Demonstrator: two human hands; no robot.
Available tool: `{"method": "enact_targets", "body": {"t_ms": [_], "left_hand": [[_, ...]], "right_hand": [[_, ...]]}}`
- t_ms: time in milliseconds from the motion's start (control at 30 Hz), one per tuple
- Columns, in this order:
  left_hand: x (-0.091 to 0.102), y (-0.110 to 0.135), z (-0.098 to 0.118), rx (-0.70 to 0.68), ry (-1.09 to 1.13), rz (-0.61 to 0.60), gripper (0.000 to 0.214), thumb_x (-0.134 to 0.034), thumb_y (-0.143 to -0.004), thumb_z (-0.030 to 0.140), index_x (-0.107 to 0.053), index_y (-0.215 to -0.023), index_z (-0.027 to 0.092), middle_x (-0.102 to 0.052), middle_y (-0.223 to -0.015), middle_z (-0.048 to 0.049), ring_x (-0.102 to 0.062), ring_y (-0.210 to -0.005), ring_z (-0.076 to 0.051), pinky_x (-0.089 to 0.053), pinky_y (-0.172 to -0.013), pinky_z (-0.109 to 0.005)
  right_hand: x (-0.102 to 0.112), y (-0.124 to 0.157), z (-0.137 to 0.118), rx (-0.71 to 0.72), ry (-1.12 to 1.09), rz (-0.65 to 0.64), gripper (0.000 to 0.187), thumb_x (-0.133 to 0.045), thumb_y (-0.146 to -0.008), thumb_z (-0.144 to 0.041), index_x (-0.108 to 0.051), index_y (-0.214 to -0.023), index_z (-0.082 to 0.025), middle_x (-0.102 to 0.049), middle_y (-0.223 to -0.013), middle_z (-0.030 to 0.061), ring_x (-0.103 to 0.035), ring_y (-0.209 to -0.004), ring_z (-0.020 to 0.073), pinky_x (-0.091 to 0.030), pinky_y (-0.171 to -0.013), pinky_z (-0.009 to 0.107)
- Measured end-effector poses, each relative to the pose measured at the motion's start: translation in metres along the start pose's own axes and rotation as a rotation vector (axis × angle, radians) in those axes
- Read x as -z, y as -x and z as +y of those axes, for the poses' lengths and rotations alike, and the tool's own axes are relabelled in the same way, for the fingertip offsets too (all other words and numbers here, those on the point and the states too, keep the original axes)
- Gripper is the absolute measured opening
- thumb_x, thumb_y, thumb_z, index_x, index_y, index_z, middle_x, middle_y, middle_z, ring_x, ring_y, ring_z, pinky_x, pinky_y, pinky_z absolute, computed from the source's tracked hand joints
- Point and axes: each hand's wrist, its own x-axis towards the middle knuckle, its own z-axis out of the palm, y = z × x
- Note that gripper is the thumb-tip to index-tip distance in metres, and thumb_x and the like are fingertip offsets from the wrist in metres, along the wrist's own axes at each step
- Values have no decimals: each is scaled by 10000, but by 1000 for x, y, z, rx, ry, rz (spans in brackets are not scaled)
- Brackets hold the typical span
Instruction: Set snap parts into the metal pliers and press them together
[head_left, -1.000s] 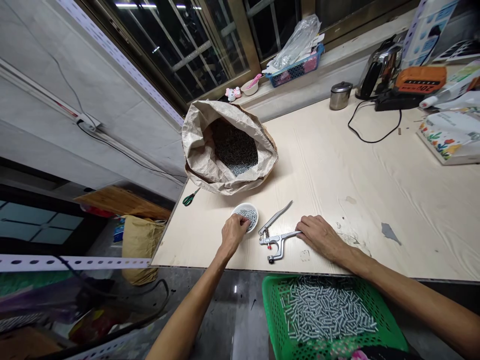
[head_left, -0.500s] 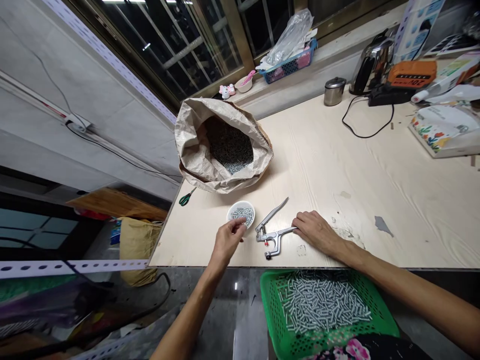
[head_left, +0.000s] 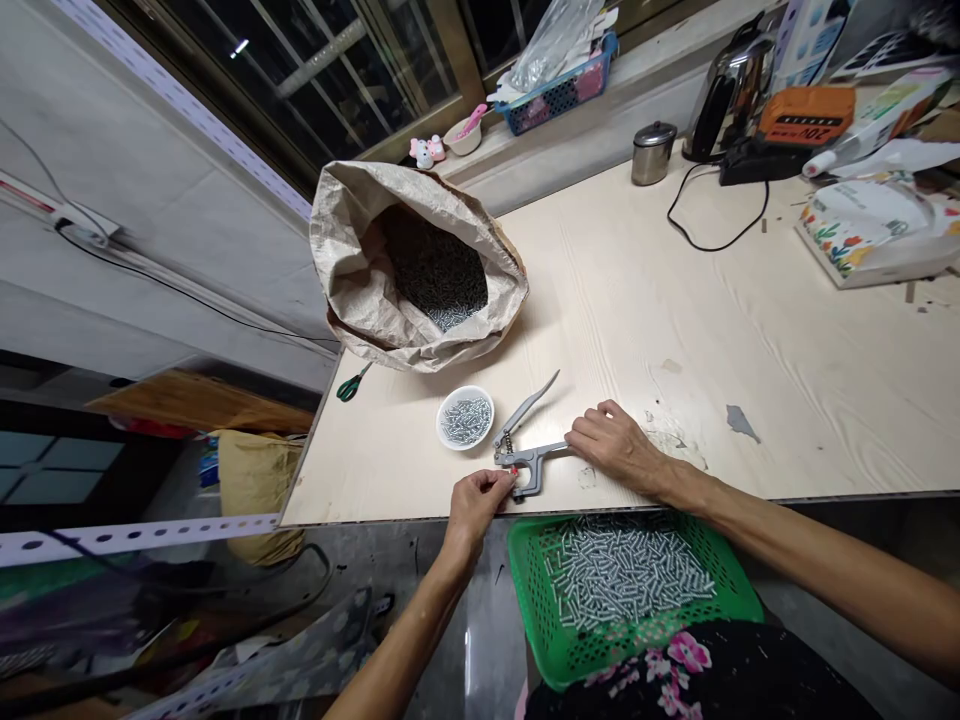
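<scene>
My left hand [head_left: 474, 508] is in a thumb-and-finger pinch at the jaw of the grey hand pliers [head_left: 534, 461], beside a small red part. Whatever is in that pinch is too small to make out. The pliers lie on the table with their spring-loaded handles spread apart. My right hand [head_left: 615, 448] rests on the table with its fingers closed round the end of the lower handle. Just behind the jaw stands a white bowl [head_left: 443, 436] of small silvery metal pieces [head_left: 466, 420].
A green basket [head_left: 525, 575] full of metal pins sits below the table's front edge. An open sack [head_left: 341, 235] of small metal parts stands at the back left, near green-handled scissors [head_left: 349, 388]. A metal canister [head_left: 652, 155], kettle [head_left: 731, 95] and tissue pack [head_left: 874, 230] are farther back.
My left hand has left the bowl and come toward me to the pliers' jaw. My right hand keeps its hold on the handle. The whole view has shifted slightly.
</scene>
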Motion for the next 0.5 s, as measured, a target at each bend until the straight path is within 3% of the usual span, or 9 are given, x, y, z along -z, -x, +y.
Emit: {"method": "enact_targets", "body": {"t_ms": [200,500], "left_hand": [[2,3,-2,49,-10,13,408,-745,-540,504,-640,-615,116,-562,-518,10,-451,-488,-84,-357,-516,-222],[1,-5,8,152,-36,-87,354,-787,-489,420,-623,-598,125,-567,-502,9,-504,-494,-100,-390,-513,-225]], "right_hand": [[3,2,-3,41,46,45,277,-367,-968,-142,-569,-786,-194,-557,-708,1,-395,-696,153,-259,-740,334],[-3,2,-2,4,44,5,278,-382,-952,-127,-543,-735,-193,-550,-699,4,-398,-697,160,-251,-733,337]]}}
